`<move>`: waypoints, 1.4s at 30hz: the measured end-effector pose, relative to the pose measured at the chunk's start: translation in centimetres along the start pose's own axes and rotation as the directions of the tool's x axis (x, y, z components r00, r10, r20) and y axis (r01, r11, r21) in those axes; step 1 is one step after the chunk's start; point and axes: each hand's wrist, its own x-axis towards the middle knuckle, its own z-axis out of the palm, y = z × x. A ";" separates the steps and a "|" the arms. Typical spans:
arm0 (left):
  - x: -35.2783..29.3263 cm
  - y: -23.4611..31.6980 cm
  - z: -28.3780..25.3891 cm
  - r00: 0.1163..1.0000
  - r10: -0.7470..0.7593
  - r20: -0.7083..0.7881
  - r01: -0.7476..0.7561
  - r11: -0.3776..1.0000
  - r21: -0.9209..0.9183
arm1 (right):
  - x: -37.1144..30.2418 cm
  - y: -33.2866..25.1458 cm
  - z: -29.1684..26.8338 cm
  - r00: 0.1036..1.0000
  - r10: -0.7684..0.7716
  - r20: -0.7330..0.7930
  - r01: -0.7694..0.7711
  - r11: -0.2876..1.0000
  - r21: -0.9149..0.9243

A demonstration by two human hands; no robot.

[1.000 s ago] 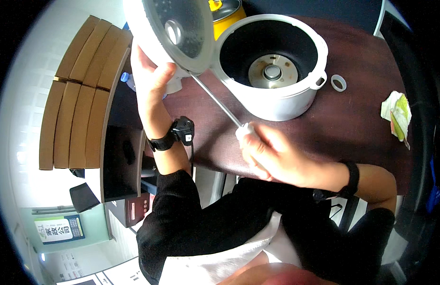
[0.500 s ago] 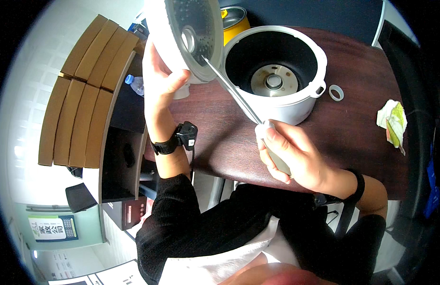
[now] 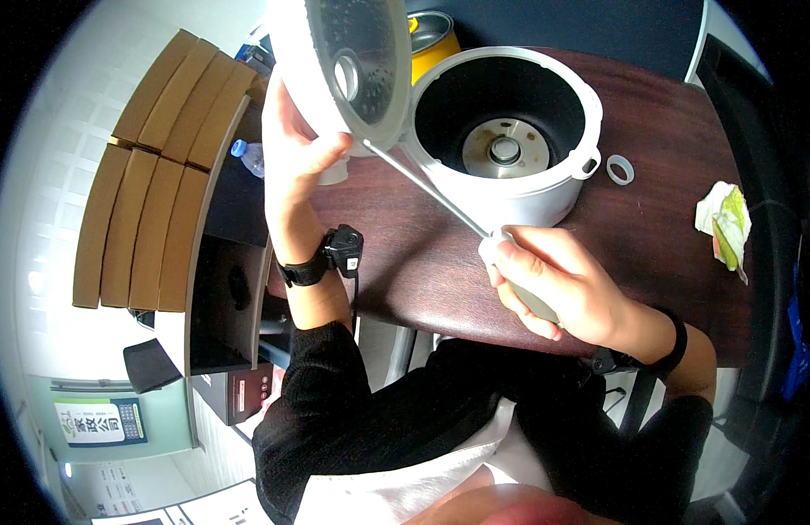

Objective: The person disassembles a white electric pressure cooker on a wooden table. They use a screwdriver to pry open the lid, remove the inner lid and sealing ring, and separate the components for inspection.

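The white lid (image 3: 383, 61) of a rice cooker stands tilted up, its inner side dotted with droplets. My left hand (image 3: 295, 149) holds it from the left, with the thumb near the lower rim. In my right hand (image 3: 567, 284) is a screwdriver (image 3: 427, 188), gripped by its pale handle. Its long metal shaft points up and left, and the tip is at the lid's lower rim, close to my left thumb. Whether the tip touches is unclear. The white rice cooker (image 3: 518, 206) sits open behind the shaft, without an inner pot, showing its round metal heating plate (image 3: 483, 157).
On the dark wooden table (image 3: 396, 262), a white ring (image 3: 620, 171) lies right of the cooker, and a crumpled wipe (image 3: 724, 227) farther right. Behind stands a yellow pot (image 3: 440, 48). At left are a bottle (image 3: 250, 157) and several cardboard boxes (image 3: 151, 201) on a shelf.
The screwdriver's tip has shifted from over the lid's inner side down to its lower rim. My right hand has moved slightly right and down; my left hand and the lid stay nearly still.
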 end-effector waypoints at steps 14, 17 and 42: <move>0.7 0.0 0.3 0.995 0.007 0.095 -0.008 1.000 0.008 | 1.0 -1.8 -3.6 0.975 0.167 0.145 -0.174 0.984 0.037; 0.6 0.3 0.5 0.996 0.020 0.087 -0.022 0.999 0.023 | 1.0 -0.7 -1.8 0.988 0.130 0.078 -0.133 0.990 0.044; 0.2 -0.9 -0.4 1.000 -0.023 -0.003 0.023 0.997 0.067 | -4.2 -3.3 -6.5 0.871 -0.406 -0.278 0.277 0.871 -0.405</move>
